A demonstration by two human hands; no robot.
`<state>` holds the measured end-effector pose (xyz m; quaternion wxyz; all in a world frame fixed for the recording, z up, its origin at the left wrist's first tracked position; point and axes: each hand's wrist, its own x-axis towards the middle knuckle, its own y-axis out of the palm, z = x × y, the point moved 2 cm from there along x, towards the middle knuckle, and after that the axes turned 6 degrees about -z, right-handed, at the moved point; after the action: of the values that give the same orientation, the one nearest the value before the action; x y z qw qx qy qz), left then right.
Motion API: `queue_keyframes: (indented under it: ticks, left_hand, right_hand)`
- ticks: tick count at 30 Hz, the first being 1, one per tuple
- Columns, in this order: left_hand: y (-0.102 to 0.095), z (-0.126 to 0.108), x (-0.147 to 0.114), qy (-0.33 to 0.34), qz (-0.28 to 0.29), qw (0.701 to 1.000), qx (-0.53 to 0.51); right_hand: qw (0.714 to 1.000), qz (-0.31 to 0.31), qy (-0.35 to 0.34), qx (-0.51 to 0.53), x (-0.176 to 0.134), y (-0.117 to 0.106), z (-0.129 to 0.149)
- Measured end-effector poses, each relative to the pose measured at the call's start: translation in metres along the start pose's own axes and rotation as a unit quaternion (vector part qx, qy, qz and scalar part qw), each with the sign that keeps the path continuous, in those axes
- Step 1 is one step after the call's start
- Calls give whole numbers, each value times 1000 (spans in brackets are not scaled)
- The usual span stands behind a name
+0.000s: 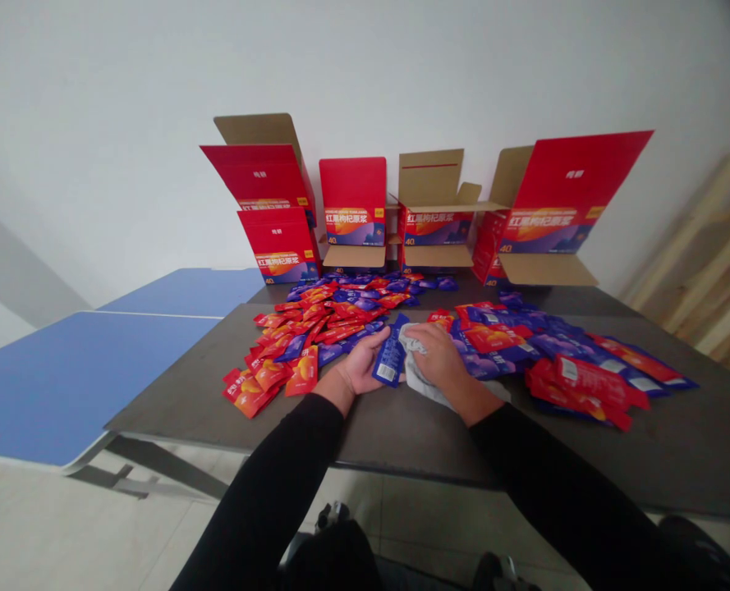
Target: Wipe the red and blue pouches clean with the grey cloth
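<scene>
My left hand [362, 361] grips a dark blue sachet [390, 358] with a white barcode near its lower end. Against the sachet's right side, my right hand [438, 355] is closed on a pale grey cloth [424, 386], part of which hangs down toward the tabletop. Left of my hands lies a heap of red sachets [303, 371] mixed with blue and purple ones. On the right spreads a second pile, with purple sachets [553, 349] and red sachets [586, 384] overlapping. The right fingertips are partly hidden by the cloth.
Red printed cartons [284, 246] stand along the back of the grey table [217, 369], several with flaps raised. An open carton [549, 205] spreads its flaps at the right rear. A blue folding table [112, 353] adjoins on the left; wooden slats [703, 271] lean at right.
</scene>
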<state>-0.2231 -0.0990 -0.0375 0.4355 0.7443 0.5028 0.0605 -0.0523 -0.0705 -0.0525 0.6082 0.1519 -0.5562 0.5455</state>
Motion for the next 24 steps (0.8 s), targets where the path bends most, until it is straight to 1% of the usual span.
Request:
queue_keyframes:
  ticks: [5,10,12,15,17,20,24]
  left_hand:
    - [-2,1,0,-23,-13,999,43]
    - [-1,-4,2,-27,10,999,32]
    - [-4,-8,4,-3,-12,1000,2]
    - [-9,-13,7,57,-68,995,-47]
    - [-10,-15,8,90,-86,990,-67]
    - [-8,-18,9,129,-108,983,-75]
    - [-6,-19,12,184,-144,971,-59]
  right_hand:
    - [998,-4,37,-45,3,-5,-6]
    - [992,-38,83,-90,7,-12,-12]
    - [991,-40,92,-93,8,-13,-12]
    - [992,-43,89,-82,8,-13,-11]
    - [992,-48,86,-75,8,-13,-10]
    - [993,-60,79,-67,7,-12,-10]
    - [993,-79,76,-33,7,-12,-9]
